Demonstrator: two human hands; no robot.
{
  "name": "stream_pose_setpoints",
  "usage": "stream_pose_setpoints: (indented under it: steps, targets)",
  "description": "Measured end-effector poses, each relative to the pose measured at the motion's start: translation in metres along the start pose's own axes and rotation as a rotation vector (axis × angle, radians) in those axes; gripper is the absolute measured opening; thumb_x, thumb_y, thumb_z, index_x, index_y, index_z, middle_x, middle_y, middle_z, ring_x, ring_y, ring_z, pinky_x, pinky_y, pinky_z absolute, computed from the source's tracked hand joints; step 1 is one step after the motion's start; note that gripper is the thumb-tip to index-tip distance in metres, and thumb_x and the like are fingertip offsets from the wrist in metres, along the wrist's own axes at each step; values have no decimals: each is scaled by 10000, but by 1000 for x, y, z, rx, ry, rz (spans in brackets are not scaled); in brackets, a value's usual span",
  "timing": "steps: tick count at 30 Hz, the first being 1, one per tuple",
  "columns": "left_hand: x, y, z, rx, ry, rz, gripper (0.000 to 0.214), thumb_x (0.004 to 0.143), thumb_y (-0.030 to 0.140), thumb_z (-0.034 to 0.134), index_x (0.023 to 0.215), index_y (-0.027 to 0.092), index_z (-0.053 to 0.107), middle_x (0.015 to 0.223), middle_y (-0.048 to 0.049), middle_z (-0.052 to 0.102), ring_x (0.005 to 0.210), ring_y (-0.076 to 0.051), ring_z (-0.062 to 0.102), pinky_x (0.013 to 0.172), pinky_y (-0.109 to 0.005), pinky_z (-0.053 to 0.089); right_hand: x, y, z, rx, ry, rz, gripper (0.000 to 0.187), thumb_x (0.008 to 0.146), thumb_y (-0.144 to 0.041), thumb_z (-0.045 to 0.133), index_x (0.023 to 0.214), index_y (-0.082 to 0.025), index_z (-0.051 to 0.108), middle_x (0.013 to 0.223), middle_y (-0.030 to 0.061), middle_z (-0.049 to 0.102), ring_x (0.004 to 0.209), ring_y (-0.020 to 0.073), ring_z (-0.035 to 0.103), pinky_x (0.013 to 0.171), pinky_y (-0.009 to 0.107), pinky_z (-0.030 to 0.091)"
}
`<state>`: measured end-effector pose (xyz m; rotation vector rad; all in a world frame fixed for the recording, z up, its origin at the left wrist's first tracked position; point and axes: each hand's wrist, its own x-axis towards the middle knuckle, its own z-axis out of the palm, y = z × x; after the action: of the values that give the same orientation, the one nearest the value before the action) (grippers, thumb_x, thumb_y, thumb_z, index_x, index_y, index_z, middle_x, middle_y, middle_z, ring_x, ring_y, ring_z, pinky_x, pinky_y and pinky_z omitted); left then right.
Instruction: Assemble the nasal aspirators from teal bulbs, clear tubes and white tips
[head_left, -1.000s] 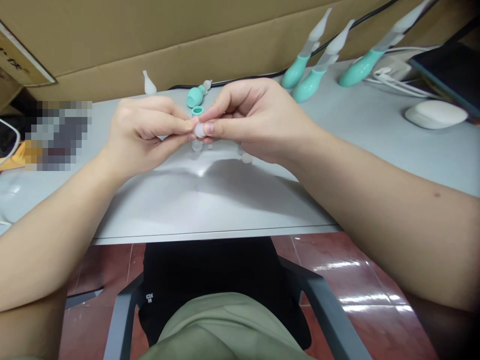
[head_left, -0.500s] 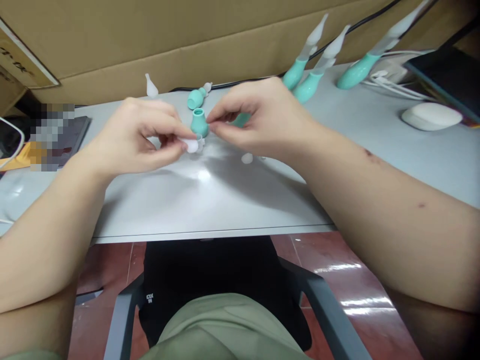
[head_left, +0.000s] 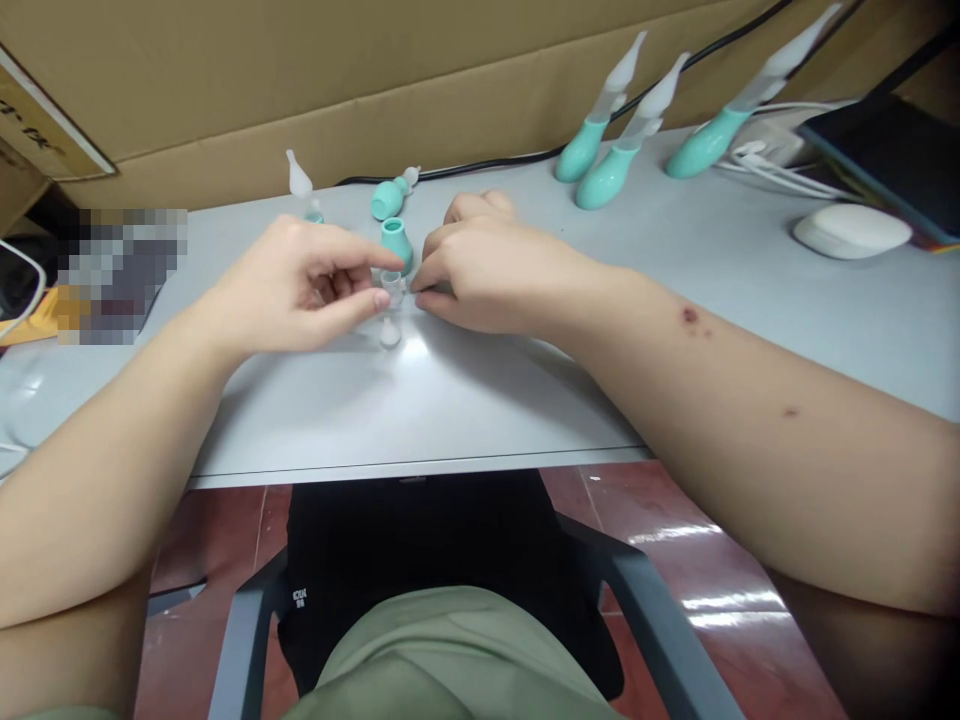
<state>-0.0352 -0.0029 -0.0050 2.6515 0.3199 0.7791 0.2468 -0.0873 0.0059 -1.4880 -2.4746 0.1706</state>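
Clear cup-shaped piece, in front of teal bulb | left hand: thumb and forefinger parted beside it | right hand: fingers curled nearby, hold cannot be told

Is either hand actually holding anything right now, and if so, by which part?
Hard to tell: the small clear piece is between the left hand and the right hand, fingertips near both its sides, but whether either grips it is unclear.
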Motion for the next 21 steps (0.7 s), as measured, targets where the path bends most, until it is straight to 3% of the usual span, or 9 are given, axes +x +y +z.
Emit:
stream_pose_setpoints:
  steps: [3, 6, 10, 13, 17, 19, 21]
  targets:
    - [3, -3, 2, 86, 38, -43, 341, 1248, 547, 774, 1368, 327, 1005, 1032, -78, 943, 835, -251, 827, 748, -448, 707, 4, -14, -8, -8, -89, 112, 309, 1089, -147, 809, 803, -250, 753, 1032, 206, 843, 1372, 501, 618, 1310, 668, 457]
    - [9, -2, 9, 124, 34, -59, 243, 1157, 445, 804, 1199, 333, 1016, 1064, -89, 942, 870, -255, 845, 768, -415, 715, 6, -16, -9, 11, -77, 92, 321, 1037, -104, 807, 782, -256, 686, 929, 179, 807, 1373, 501, 634, 1346, 690, 445]
    - [13, -3, 19, 143, 56, -53, 155, 1047, 356, 830, 1053, 291, 971, 1009, -73, 903, 787, -218, 785, 706, -360, 639, 3, -10, -6, 52, 22, 70, 397, 1008, -50, 799, 760, -273, 584, 872, 155, 802, 1332, 491, 670, 1348, 711, 448]
    - [12, -8, 21, 143, 48, -41, 95, 997, 315, 859, 989, 255, 933, 993, -72, 881, 782, -211, 769, 739, -364, 625, 1, -5, -4, 102, 122, 58, 353, 1008, -39, 791, 788, -277, 652, 868, 88, 843, 1154, 418, 724, 1340, 696, 480]
    - [10, -11, 21, 98, 69, -76, 105, 1069, 331, 867, 1041, 257, 935, 1047, -84, 906, 856, -228, 837, 785, -372, 674, 1, 4, 3, 275, 273, 35, 304, 949, 2, 764, 850, -283, 800, 888, 20, 875, 892, 303, 729, 1107, 550, 625]
    - [10, -9, 21, 26, 144, -97, 129, 1097, 390, 916, 1056, 269, 930, 1071, -91, 922, 902, -246, 881, 758, -363, 700, 4, 10, 9, 430, 369, -24, 252, 970, -47, 795, 899, -283, 844, 965, 22, 919, 903, 282, 780, 964, 470, 659]
    - [11, -5, 19, -21, 219, -115, 219, 1115, 479, 959, 1052, 272, 921, 1105, -100, 938, 950, -266, 909, 775, -374, 737, 7, 17, 16, 544, 450, -80, 167, 1019, -146, 865, 935, -290, 865, 1042, 40, 959, 965, 290, 836, 933, 448, 691]
